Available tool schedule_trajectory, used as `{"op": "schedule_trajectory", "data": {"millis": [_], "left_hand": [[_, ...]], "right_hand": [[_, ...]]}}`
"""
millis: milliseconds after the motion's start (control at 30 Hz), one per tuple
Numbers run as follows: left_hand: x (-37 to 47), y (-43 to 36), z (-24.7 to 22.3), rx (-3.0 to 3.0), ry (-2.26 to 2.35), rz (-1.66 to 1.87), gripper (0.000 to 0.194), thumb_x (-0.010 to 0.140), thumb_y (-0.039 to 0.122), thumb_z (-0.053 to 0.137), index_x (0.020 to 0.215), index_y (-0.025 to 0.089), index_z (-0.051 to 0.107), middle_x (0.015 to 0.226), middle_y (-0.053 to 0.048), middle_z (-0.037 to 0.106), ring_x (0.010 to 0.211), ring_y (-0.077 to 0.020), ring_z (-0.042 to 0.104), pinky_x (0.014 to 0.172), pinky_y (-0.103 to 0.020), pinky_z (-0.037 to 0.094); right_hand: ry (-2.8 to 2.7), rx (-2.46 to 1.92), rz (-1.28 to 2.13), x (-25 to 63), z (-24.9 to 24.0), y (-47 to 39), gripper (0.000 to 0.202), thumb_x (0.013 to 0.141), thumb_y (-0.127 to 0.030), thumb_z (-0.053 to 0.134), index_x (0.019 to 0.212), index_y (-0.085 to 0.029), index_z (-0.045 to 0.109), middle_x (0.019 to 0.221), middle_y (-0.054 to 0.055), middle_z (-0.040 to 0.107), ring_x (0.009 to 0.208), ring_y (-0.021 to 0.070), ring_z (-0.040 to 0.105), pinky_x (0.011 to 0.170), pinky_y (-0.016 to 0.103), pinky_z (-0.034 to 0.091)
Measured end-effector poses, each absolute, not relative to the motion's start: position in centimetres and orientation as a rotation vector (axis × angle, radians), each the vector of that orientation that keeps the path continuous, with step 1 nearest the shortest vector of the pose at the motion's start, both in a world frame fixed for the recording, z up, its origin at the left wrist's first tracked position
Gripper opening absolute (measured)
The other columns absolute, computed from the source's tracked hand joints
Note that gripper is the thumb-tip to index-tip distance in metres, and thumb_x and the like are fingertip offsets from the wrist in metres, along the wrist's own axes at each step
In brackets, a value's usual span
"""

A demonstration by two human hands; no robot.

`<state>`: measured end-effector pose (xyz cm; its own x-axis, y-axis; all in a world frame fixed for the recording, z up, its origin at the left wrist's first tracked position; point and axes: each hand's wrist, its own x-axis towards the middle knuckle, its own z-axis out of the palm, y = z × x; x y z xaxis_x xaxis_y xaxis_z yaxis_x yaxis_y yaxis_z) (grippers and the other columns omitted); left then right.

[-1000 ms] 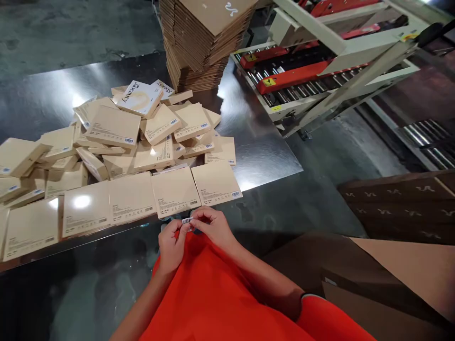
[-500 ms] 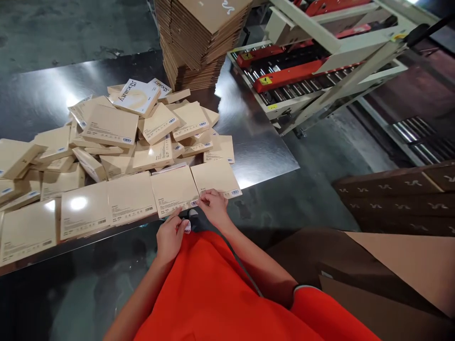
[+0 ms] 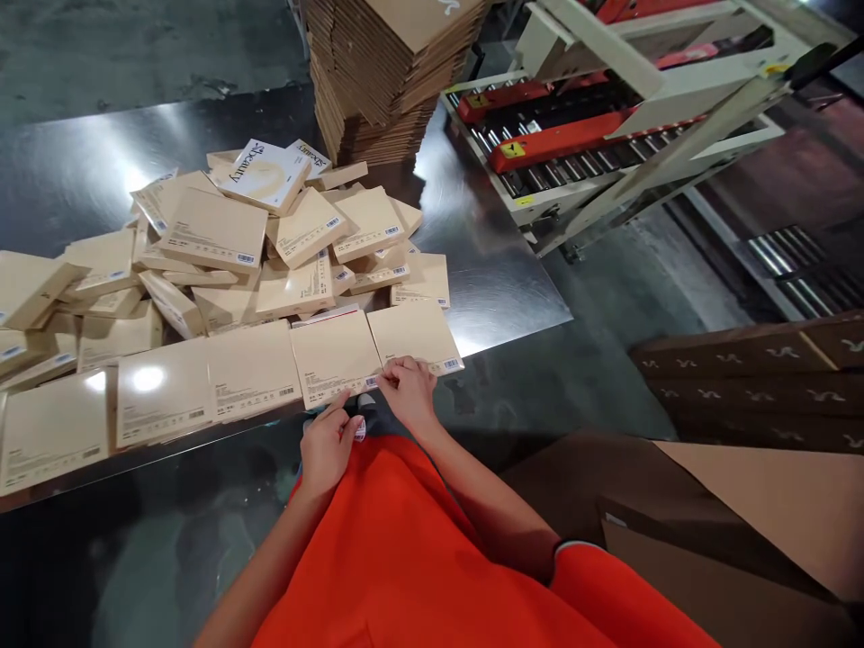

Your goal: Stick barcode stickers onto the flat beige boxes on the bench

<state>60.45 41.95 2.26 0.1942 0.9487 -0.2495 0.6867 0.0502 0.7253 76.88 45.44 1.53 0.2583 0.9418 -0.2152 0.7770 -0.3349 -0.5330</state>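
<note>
Steel tabletop (image 3: 506, 292): front row of boxes (image 3: 253, 360) — blue labels (image 3: 451, 364) on the rightmost two, none visible on the next three. Right hand (image 3: 410, 396): fingertips bunched at the second label. Left hand (image 3: 325, 450): pinching a label strip (image 3: 360, 430).

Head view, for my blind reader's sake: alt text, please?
The right hand touches the barcode corner of a beige box, one of a row on a metal table; the left hand holds a curled label strip. Behind are heaped boxes and stacked cardboard.
</note>
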Motion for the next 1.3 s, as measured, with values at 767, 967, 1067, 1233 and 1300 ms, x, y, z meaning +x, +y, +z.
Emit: {"op": "schedule_trajectory", "data": {"millis": [767, 967, 1067, 1233, 1300], "left_hand": [[58.7, 42.2, 2.7, 1.323, 1.507, 0.791, 0.03, 0.086, 0.038, 0.048, 0.087, 0.018, 0.07, 0.108, -0.01, 0.072, 0.101, -0.0221, 0.066, 0.086, -0.034, 0.051], [56.4, 41.1, 5.0, 1.116, 1.4, 1.013, 0.026, 0.085, 0.039, 0.055, 0.091, 0.019, 0.069, 0.096, -0.006, 0.07, 0.089, -0.019, 0.065, 0.079, -0.029, 0.052], [55.4, 40.7, 5.3, 1.028, 1.314, 1.017, 0.026, 0.083, 0.039, 0.059, 0.101, 0.02, 0.064, 0.1, -0.006, 0.068, 0.091, -0.0187, 0.064, 0.08, -0.03, 0.052], [53.8, 40.4, 4.7, 1.022, 1.329, 0.952, 0.02, 0.081, 0.037, 0.062, 0.086, 0.018, 0.062, 0.082, -0.003, 0.064, 0.077, -0.0154, 0.061, 0.073, -0.028, 0.051], [53.1, 40.3, 4.5, 1.078, 1.389, 0.941, 0.021, 0.083, 0.038, 0.059, 0.082, 0.018, 0.061, 0.076, -0.001, 0.062, 0.07, -0.0142, 0.058, 0.067, -0.026, 0.05]], "right_hand": [[-1.723, -1.965, 0.839, 76.7, 3.5, 45.7, 0.008, 0.083, -0.017, 0.053, 0.09, -0.02, 0.054, 0.09, 0.005, 0.063, 0.084, 0.0182, 0.056, 0.078, 0.031, 0.041], [-1.288, -1.205, 1.509, 71.2, 5.9, 42.5, 0.012, 0.081, -0.027, 0.056, 0.092, -0.022, 0.054, 0.08, 0.0, 0.058, 0.071, 0.0133, 0.056, 0.066, 0.026, 0.047], [-1.156, -1.234, 1.552, 69.5, 6.3, 42.1, 0.013, 0.079, -0.026, 0.057, 0.092, -0.021, 0.056, 0.077, -0.001, 0.056, 0.069, 0.0122, 0.055, 0.065, 0.026, 0.048], [-1.155, -1.274, 1.564, 68.2, 6.4, 42.1, 0.015, 0.078, -0.028, 0.059, 0.091, -0.021, 0.058, 0.075, -0.002, 0.057, 0.068, 0.0122, 0.057, 0.067, 0.027, 0.051], [-1.132, -1.274, 1.581, 67.6, 6.4, 42.1, 0.012, 0.079, -0.031, 0.06, 0.084, -0.021, 0.057, 0.072, -0.002, 0.058, 0.066, 0.0125, 0.058, 0.066, 0.027, 0.051]]}}
